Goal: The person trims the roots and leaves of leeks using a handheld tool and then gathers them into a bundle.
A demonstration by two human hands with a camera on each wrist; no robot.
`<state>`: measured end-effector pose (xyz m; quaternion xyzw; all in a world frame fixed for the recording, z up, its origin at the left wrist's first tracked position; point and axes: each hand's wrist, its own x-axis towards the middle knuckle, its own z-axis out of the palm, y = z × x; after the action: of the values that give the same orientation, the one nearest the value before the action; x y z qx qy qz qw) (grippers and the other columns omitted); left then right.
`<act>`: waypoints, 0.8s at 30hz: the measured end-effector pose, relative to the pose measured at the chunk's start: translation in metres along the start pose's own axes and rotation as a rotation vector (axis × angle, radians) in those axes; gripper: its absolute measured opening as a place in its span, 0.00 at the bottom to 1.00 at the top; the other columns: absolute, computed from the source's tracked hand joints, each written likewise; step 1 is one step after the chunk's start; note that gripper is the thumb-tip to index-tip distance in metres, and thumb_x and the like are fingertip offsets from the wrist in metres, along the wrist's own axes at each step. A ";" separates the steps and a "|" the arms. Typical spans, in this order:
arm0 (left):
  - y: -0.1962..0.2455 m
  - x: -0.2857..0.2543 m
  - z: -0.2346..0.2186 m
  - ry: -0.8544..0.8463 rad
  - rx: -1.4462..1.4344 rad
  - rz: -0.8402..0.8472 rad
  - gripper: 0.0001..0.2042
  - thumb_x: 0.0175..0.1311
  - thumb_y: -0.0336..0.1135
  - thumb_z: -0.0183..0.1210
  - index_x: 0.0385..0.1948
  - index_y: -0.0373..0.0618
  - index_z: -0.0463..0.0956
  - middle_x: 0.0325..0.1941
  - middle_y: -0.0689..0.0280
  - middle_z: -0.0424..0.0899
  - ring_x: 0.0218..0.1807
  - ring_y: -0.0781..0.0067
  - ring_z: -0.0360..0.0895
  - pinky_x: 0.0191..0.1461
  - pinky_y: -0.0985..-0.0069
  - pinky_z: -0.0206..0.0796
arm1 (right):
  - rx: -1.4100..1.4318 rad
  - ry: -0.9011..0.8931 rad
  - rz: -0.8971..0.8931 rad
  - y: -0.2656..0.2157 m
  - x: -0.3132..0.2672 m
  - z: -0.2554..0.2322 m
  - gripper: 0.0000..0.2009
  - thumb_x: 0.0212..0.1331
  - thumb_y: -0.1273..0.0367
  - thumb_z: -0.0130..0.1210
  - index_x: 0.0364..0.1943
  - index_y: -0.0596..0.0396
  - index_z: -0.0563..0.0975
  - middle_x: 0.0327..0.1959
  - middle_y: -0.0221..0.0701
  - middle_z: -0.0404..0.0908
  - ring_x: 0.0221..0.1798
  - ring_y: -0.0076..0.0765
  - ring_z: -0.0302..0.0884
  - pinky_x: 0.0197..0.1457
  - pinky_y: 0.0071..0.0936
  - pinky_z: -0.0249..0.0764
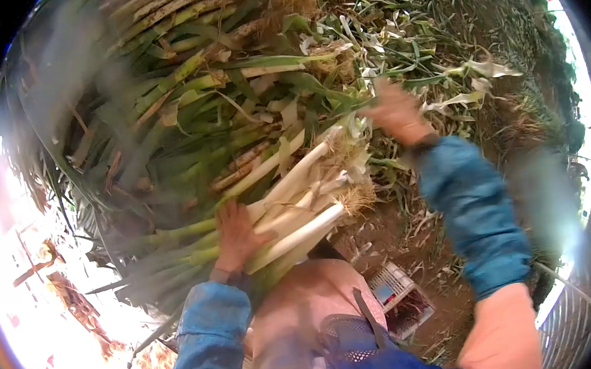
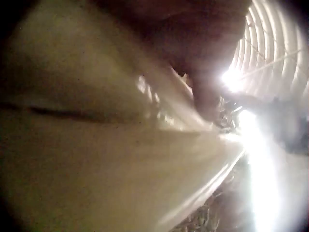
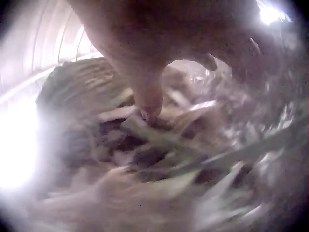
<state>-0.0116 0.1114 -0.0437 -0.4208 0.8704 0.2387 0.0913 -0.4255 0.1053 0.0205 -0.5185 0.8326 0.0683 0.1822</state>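
Observation:
In the head view, several leeks (image 1: 303, 234) with white shanks and tufted roots lie across the person's lap, root ends to the right. My left hand (image 1: 237, 236) lies over their shanks, fingers pointing away from the body and thumb spread to the right. Pale shanks (image 2: 120, 159) fill the left wrist view right under that hand. My right hand (image 1: 399, 114), blurred, is out beyond the root ends, near a green leaf (image 1: 345, 108). In the right wrist view its thumb and fingers stand apart, with a long green leaf strip (image 3: 164, 140) just past the thumb tip.
A large heap of leeks (image 1: 186, 124) rises ahead and to the left. Cut leaves and trimmings (image 1: 452, 54) cover the ground at the far right. A white plastic crate (image 1: 395, 284) stands on the soil beside the person's right leg.

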 end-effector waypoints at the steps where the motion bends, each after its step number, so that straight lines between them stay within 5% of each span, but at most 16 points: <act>1: -0.004 0.004 0.001 0.036 -0.039 -0.030 0.42 0.39 0.57 0.63 0.52 0.31 0.62 0.61 0.43 0.56 0.62 0.42 0.53 0.65 0.50 0.40 | 0.156 -0.155 0.039 -0.048 0.001 0.019 0.40 0.47 0.46 0.57 0.55 0.67 0.62 0.52 0.45 0.68 0.55 0.47 0.67 0.58 0.41 0.65; 2: -0.008 0.008 0.003 0.069 -0.077 -0.061 0.43 0.41 0.57 0.63 0.54 0.31 0.60 0.62 0.43 0.55 0.63 0.42 0.52 0.66 0.49 0.39 | 0.144 -0.208 0.141 -0.088 -0.002 0.037 0.35 0.52 0.50 0.54 0.53 0.68 0.62 0.54 0.45 0.66 0.56 0.45 0.66 0.57 0.40 0.66; 4: -0.013 0.018 0.007 0.113 -0.113 -0.129 0.44 0.42 0.58 0.62 0.57 0.31 0.58 0.63 0.42 0.54 0.64 0.41 0.51 0.66 0.49 0.38 | 0.005 0.002 0.101 -0.125 0.001 0.115 0.28 0.50 0.52 0.57 0.46 0.63 0.67 0.36 0.44 0.78 0.43 0.47 0.76 0.47 0.36 0.71; 6: -0.013 0.024 0.010 0.118 -0.110 -0.195 0.45 0.44 0.58 0.61 0.59 0.31 0.56 0.63 0.42 0.54 0.63 0.41 0.52 0.66 0.50 0.40 | 0.227 -0.070 0.056 -0.113 0.005 0.110 0.26 0.51 0.53 0.55 0.46 0.62 0.69 0.32 0.44 0.78 0.39 0.49 0.76 0.47 0.36 0.71; 9: -0.002 0.021 0.004 0.032 0.016 -0.221 0.44 0.43 0.60 0.60 0.56 0.31 0.60 0.59 0.43 0.62 0.59 0.41 0.58 0.64 0.50 0.44 | 0.201 0.018 -0.228 -0.063 -0.024 0.093 0.17 0.52 0.61 0.51 0.43 0.55 0.72 0.29 0.43 0.78 0.34 0.46 0.78 0.40 0.35 0.73; 11: 0.014 0.016 -0.012 -0.034 -0.008 -0.195 0.40 0.44 0.62 0.58 0.50 0.33 0.66 0.49 0.48 0.71 0.52 0.44 0.65 0.59 0.51 0.50 | 0.164 -0.196 -0.052 -0.052 -0.042 0.072 0.12 0.54 0.69 0.47 0.43 0.43 0.75 0.37 0.43 0.77 0.37 0.41 0.78 0.38 0.34 0.76; 14: 0.017 0.004 0.000 0.120 0.054 -0.109 0.37 0.44 0.63 0.57 0.46 0.35 0.68 0.45 0.49 0.73 0.49 0.47 0.67 0.55 0.52 0.53 | -0.450 0.096 0.020 0.027 -0.032 0.096 0.09 0.53 0.64 0.48 0.35 0.49 0.76 0.29 0.35 0.78 0.33 0.37 0.77 0.33 0.37 0.72; 15: 0.015 -0.001 0.001 0.116 0.064 -0.117 0.37 0.44 0.63 0.57 0.46 0.35 0.68 0.46 0.49 0.73 0.49 0.47 0.67 0.56 0.52 0.53 | 0.037 0.098 0.298 0.072 -0.018 0.085 0.09 0.52 0.67 0.49 0.37 0.52 0.75 0.31 0.35 0.78 0.34 0.39 0.77 0.33 0.38 0.73; 16: 0.014 0.003 0.001 0.127 0.072 -0.125 0.37 0.44 0.63 0.58 0.46 0.35 0.68 0.46 0.49 0.72 0.49 0.47 0.66 0.56 0.52 0.53 | -0.236 -0.032 0.339 0.108 -0.010 0.052 0.12 0.52 0.65 0.51 0.39 0.54 0.73 0.36 0.37 0.77 0.36 0.42 0.76 0.38 0.39 0.72; 18: 0.017 0.005 -0.003 0.088 0.091 -0.145 0.36 0.45 0.61 0.58 0.47 0.35 0.68 0.52 0.48 0.69 0.51 0.46 0.65 0.56 0.52 0.53 | -0.039 0.225 0.260 0.118 -0.025 -0.003 0.20 0.53 0.62 0.55 0.47 0.56 0.68 0.47 0.44 0.73 0.45 0.44 0.75 0.45 0.35 0.74; 21: 0.015 0.005 0.000 0.117 0.050 -0.138 0.35 0.45 0.60 0.58 0.47 0.35 0.68 0.56 0.47 0.65 0.53 0.45 0.62 0.57 0.52 0.53 | 0.104 0.309 -0.232 0.026 -0.053 0.005 0.21 0.51 0.61 0.56 0.48 0.54 0.68 0.49 0.44 0.71 0.48 0.45 0.73 0.47 0.35 0.73; 24: 0.015 0.004 -0.005 0.101 0.045 -0.149 0.35 0.44 0.59 0.60 0.47 0.36 0.69 0.57 0.46 0.63 0.55 0.44 0.60 0.56 0.53 0.54 | -0.128 -0.265 -0.571 -0.088 -0.102 0.076 0.23 0.51 0.63 0.53 0.53 0.53 0.68 0.52 0.43 0.69 0.51 0.44 0.70 0.52 0.36 0.70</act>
<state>-0.0255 0.1143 -0.0355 -0.4938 0.8453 0.1900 0.0742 -0.2897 0.1740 -0.0047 -0.7283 0.6163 0.1339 0.2680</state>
